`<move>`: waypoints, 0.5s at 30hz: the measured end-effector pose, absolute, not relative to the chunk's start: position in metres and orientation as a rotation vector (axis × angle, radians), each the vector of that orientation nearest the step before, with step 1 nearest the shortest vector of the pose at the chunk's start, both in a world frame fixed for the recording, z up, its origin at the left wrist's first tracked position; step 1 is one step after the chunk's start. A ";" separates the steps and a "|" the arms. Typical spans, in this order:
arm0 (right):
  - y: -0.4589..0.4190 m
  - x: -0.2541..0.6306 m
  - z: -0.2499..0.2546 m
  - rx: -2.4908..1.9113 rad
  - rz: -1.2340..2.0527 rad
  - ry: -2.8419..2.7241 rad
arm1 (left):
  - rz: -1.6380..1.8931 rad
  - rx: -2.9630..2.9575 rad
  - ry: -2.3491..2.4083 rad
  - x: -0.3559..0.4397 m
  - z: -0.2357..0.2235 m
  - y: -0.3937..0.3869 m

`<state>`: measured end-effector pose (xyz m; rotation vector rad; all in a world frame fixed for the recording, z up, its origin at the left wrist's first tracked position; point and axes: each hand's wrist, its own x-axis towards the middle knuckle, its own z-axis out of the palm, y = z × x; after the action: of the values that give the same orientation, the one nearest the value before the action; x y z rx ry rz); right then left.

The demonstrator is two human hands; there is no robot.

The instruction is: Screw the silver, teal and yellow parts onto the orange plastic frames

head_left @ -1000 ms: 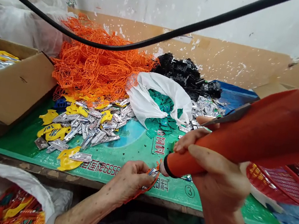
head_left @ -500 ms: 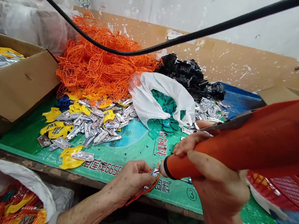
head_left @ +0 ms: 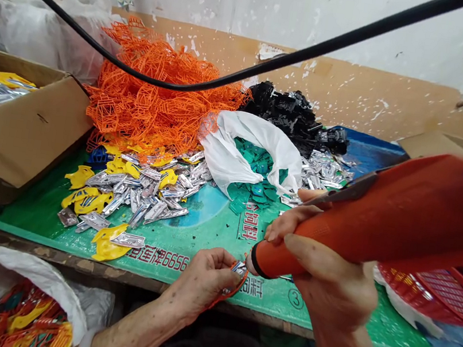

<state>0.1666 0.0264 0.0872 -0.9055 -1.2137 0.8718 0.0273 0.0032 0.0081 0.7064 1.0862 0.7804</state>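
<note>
My left hand [head_left: 204,279] pinches a small orange plastic part with a silver piece [head_left: 238,267] on it, near the table's front edge. My right hand [head_left: 329,275] is wrapped round an orange-red power screwdriver [head_left: 381,219], whose body slants up to the right. Its nose, behind a black ring, meets the right end of the orange part; the tip itself is hidden. Left of my hands lies a yellow plastic piece [head_left: 107,243] with a silver plate [head_left: 129,240] on it. Behind it spreads a heap of silver plates [head_left: 141,197] and yellow pieces.
Orange plastic frames [head_left: 151,98] and black parts [head_left: 292,116] are piled at the back. A white bag [head_left: 213,145] holds green pieces. A cardboard box [head_left: 29,131] stands left, a red basket [head_left: 444,292] right, and an open sack [head_left: 14,257] below left. A black cable [head_left: 175,85] hangs across.
My view has shifted slightly. The power screwdriver's nose has moved a little to the left and stays against the orange part. My left hand keeps its hold.
</note>
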 end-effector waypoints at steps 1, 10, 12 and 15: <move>0.026 0.167 0.086 -0.903 0.877 -1.211 | 0.790 0.700 1.085 0.028 0.007 0.003; 0.026 0.163 0.078 -0.895 0.945 -1.216 | 0.844 0.570 1.075 0.031 0.008 0.002; 0.026 0.162 0.078 -0.892 0.960 -1.214 | 0.842 0.548 1.073 0.031 0.008 0.002; 0.025 0.161 0.077 -0.894 0.976 -1.210 | 0.850 0.534 1.052 0.030 0.007 0.001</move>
<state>0.1606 0.0252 0.0771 -0.8938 -1.2103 0.9762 0.0298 0.0009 0.0072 0.5337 1.0517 0.8505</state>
